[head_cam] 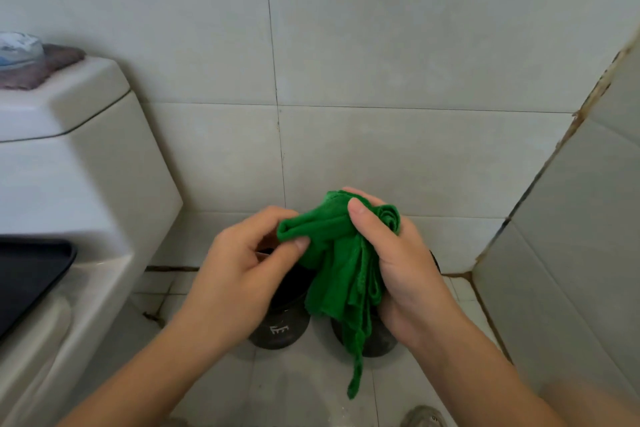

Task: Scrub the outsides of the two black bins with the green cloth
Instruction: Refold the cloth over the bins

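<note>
Pinching the crumpled green cloth [341, 260] with my left hand [242, 274], I grip it in my right hand [398, 270] above two round black plastic bins [282, 326].

This is a home bathroom, a small and well-used one. At nine o'clock stands a white toilet cistern [79, 163] with a dark toilet seat [27, 281] below it, at about eight o'clock. A crumpled rag [45, 66] lies on the cistern lid, at ten o'clock. Large pale wall tiles [381, 45] fill the view from eleven to two o'clock (the grout lines are darkened, and the corner joint at three o'clock is stained brown). Smaller white floor tiles [301, 388] with grimy joints lie at six o'clock.
</note>
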`<move>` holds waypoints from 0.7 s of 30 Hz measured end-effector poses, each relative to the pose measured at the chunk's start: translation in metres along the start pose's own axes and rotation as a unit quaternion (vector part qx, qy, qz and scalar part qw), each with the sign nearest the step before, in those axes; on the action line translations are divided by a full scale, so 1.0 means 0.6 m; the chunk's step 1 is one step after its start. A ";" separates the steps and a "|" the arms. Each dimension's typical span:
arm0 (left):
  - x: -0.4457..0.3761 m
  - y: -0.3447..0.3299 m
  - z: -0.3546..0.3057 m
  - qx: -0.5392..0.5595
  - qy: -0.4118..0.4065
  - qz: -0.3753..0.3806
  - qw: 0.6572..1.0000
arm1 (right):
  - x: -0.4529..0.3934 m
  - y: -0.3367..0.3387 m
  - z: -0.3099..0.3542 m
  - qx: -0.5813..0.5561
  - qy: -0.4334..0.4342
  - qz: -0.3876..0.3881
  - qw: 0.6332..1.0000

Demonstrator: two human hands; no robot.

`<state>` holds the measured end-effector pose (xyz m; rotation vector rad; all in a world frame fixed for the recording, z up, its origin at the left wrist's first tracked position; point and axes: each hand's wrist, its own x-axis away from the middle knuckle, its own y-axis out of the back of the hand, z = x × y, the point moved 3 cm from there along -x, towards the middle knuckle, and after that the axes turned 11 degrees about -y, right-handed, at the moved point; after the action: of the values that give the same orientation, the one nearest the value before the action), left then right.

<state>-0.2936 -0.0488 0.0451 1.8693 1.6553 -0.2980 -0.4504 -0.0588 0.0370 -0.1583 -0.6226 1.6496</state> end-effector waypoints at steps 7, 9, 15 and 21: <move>-0.022 0.039 -0.005 0.030 0.036 -0.029 0.998 | -0.004 -0.003 -0.014 0.046 -0.093 0.092 0.990; -0.023 0.047 -0.007 0.020 0.026 -0.029 0.999 | -0.005 -0.004 -0.017 0.059 -0.094 0.098 0.989; -0.014 0.058 -0.009 -0.031 0.037 0.100 0.994 | -0.005 0.003 -0.014 0.076 -0.016 0.010 0.997; 0.009 0.013 -0.003 -0.124 0.108 0.123 0.979 | -0.001 0.003 -0.024 0.090 0.041 -0.077 0.992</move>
<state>-0.2854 -0.0432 0.0459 1.9378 1.4949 0.2141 -0.4450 -0.0553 0.0238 -0.0449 -0.4106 1.5341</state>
